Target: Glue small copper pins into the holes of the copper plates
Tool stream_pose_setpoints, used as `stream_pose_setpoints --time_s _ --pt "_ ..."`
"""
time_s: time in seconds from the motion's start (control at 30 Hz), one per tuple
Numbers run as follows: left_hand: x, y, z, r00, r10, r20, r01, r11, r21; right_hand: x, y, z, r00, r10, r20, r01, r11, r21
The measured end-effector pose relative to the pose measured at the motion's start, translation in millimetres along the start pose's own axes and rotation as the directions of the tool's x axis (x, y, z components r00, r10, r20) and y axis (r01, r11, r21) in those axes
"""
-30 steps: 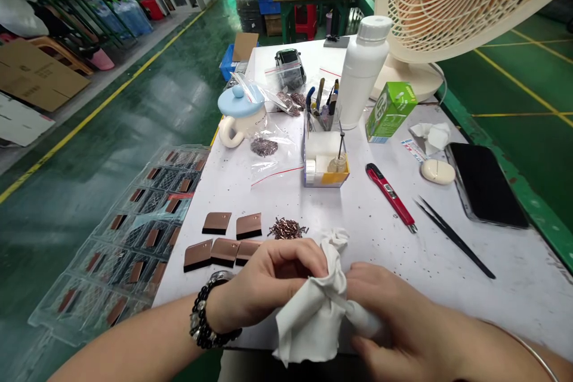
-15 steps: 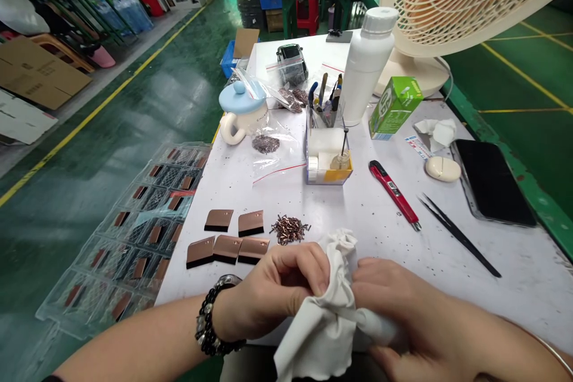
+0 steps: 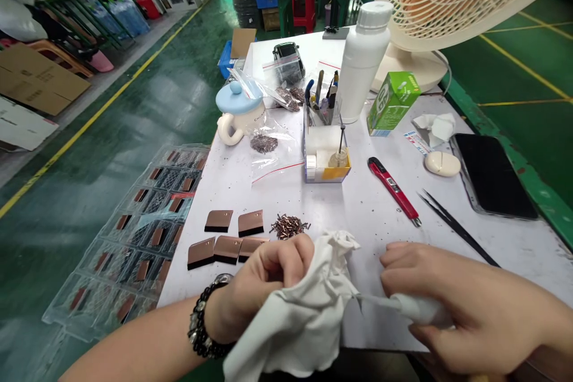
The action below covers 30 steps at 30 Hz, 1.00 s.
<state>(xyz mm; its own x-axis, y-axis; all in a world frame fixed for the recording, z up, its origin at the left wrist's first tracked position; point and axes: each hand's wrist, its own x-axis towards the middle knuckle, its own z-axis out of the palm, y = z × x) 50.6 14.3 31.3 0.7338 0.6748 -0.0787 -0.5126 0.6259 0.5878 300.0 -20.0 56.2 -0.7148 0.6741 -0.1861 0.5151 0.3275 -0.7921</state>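
Observation:
My left hand (image 3: 264, 271) is shut on a bunched white cloth (image 3: 295, 325), with a beaded bracelet on its wrist. My right hand (image 3: 470, 304) grips a white-handled slim tool (image 3: 416, 308), whose thin tip reaches toward the cloth. Just beyond my left hand lie several copper plates with black edges (image 3: 227, 249), the nearest one partly hidden by my fingers. A small pile of copper rivets (image 3: 289, 227) sits beside them. Black tweezers (image 3: 456, 228) lie beyond my right hand, partly hidden by it.
A clear plastic tray (image 3: 134, 239) holding copper plates lies left of the white table (image 3: 358, 239). A red utility knife (image 3: 394, 190), black phone (image 3: 492, 176), tool box (image 3: 326, 155), white bottle (image 3: 362, 54) and mug (image 3: 237, 110) stand farther back. A fan (image 3: 447, 0) looms at the back right.
My right hand has moved right, drawing the white-handled tool out of the cloth so its thin tip shows. The cloth now hangs lower and farther left.

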Motion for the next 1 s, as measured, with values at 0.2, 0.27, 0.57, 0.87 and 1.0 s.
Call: stream_pose_setpoints --time_s 0.2,0.27,0.57,0.87,1.0 --pt "3.8 -7.7 -3.3 0.998 -0.049 0.039 0.046 0.996 0.072 3.9 -3.0 13.8 0.988 -0.148 0.048 0.125 0.938 0.324" --pt "4.4 -12.6 -6.0 0.996 -0.068 0.050 0.063 0.994 0.095 10.8 -2.7 25.5 0.983 -0.185 0.012 0.158 0.872 0.463" --pt "-0.6 -10.7 -6.0 0.993 -0.052 0.101 0.032 0.981 0.190 34.0 2.7 32.9 0.941 -0.245 0.233 -0.051 0.578 0.814" --pt "1.2 -7.8 -6.3 0.986 -0.037 0.162 0.001 0.977 0.215 37.4 9.5 42.2 0.900 -0.256 0.354 -0.189 0.503 0.843" --pt "-3.0 -10.4 -4.1 0.981 -0.026 0.194 -0.017 0.976 0.216 41.4 9.2 42.3 0.894 -0.274 0.355 -0.198 0.469 0.861"
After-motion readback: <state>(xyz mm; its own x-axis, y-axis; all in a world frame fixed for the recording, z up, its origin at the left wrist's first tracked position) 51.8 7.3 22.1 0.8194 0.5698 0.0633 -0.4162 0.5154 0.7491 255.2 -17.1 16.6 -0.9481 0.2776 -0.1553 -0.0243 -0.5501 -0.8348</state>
